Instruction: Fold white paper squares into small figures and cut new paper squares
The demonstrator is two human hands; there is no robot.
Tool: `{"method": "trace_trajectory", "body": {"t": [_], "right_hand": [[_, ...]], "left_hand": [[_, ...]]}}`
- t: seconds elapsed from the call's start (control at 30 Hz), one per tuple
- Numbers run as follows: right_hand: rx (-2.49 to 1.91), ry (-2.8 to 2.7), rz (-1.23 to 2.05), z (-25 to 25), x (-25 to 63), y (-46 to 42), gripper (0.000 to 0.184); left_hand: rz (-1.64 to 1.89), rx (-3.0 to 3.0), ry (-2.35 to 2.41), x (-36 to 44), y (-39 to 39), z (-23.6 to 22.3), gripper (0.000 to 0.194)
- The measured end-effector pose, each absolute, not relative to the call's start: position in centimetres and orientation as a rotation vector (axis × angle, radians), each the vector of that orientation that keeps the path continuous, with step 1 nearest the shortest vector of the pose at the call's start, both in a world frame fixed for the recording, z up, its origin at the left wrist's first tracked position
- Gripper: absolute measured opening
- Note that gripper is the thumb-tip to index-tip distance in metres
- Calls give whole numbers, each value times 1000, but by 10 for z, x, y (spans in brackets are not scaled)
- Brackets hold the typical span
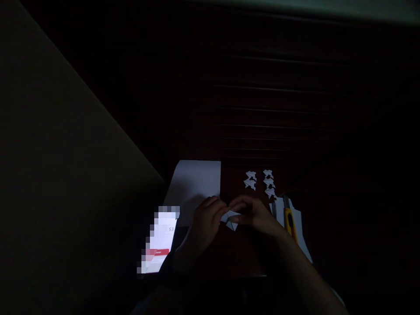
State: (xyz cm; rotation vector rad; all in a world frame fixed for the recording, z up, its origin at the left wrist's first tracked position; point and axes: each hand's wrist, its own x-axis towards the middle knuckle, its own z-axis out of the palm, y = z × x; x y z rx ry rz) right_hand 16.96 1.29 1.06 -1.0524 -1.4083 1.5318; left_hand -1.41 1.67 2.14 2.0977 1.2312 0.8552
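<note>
The scene is very dim. My left hand (pixel 204 223) and my right hand (pixel 256 214) meet over a small folded piece of white paper (pixel 230 219), and both pinch it with curled fingers. The paper rests low over a dark wooden table (pixel 249 131). Just beyond my right hand lie several small folded white paper figures (pixel 260 181) in two short rows.
A white sheet of paper (pixel 197 179) lies beyond my left hand. A lit phone screen (pixel 160 240) glows to the left. A yellow utility knife (pixel 290 221) rests on more white paper (pixel 297 227) to the right. A pale wall fills the left side.
</note>
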Motion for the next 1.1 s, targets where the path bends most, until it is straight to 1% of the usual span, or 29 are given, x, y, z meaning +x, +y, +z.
{"method": "trace_trajectory", "body": {"t": [0.17, 0.23, 0.63, 0.9, 1.1], "right_hand": [[-1216, -1491, 1369, 8, 165, 11, 19], [-1283, -1506, 1340, 8, 165, 10, 15], [-1410, -1528, 1222, 7, 165, 10, 17], [-1371, -1559, 1275, 3, 165, 11, 19], [-1411, -1619, 1175, 3, 161, 9, 18]], "left_hand": [[873, 2063, 1210, -12, 16, 23, 20], [885, 2048, 1211, -12, 16, 24, 20], [951, 1976, 1233, -10, 14, 24, 19], [912, 2021, 1233, -11, 14, 21, 18], [891, 2050, 1250, -9, 13, 19, 21]]}}
